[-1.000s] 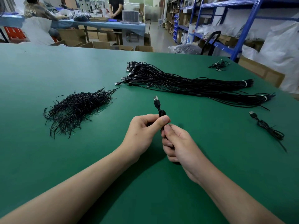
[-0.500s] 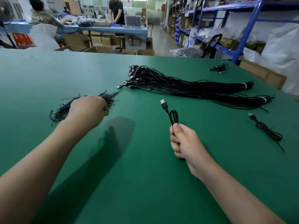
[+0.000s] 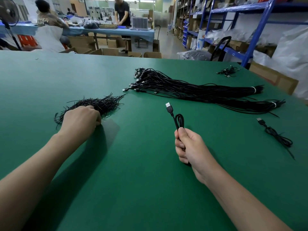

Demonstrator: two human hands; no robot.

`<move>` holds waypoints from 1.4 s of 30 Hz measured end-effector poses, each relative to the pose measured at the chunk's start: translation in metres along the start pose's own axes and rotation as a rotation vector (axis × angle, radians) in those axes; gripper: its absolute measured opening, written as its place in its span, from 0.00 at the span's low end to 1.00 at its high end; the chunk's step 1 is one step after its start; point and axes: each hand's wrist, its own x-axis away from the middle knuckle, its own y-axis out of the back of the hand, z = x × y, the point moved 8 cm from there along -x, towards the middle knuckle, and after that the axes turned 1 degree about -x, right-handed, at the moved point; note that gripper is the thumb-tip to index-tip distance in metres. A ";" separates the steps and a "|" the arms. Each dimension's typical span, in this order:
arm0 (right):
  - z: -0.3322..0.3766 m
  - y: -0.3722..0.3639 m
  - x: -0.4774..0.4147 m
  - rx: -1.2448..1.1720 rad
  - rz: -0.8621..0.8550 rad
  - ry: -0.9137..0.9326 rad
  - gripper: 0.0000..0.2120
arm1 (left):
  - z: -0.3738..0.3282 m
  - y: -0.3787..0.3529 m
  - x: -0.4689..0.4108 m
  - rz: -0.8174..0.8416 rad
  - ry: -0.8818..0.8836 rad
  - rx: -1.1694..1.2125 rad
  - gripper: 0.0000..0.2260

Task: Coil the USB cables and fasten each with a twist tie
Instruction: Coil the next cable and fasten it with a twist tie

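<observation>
My right hand (image 3: 190, 147) grips a coiled black USB cable (image 3: 179, 121) upright above the green table (image 3: 133, 189). Its loop and USB plug (image 3: 169, 107) stick out above my fist. My left hand (image 3: 81, 120) rests on the near edge of the pile of black twist ties (image 3: 105, 104), fingers curled down into it. The fingertips are hidden, so I cannot tell whether they pinch a tie.
A large bundle of uncoiled black cables (image 3: 191, 90) lies at the back centre, with a second banded bundle (image 3: 250, 106) beside it. One coiled cable (image 3: 276, 135) lies at the right. A few cables (image 3: 227, 72) sit near the far right corner.
My left hand let go of the coiled cable and moved left to the twist tie pile, then settled onto its near edge. My right hand kept holding the coil.
</observation>
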 end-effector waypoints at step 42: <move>0.008 0.001 0.005 -0.413 -0.008 0.006 0.14 | -0.173 0.066 0.077 -0.176 -0.363 1.427 0.04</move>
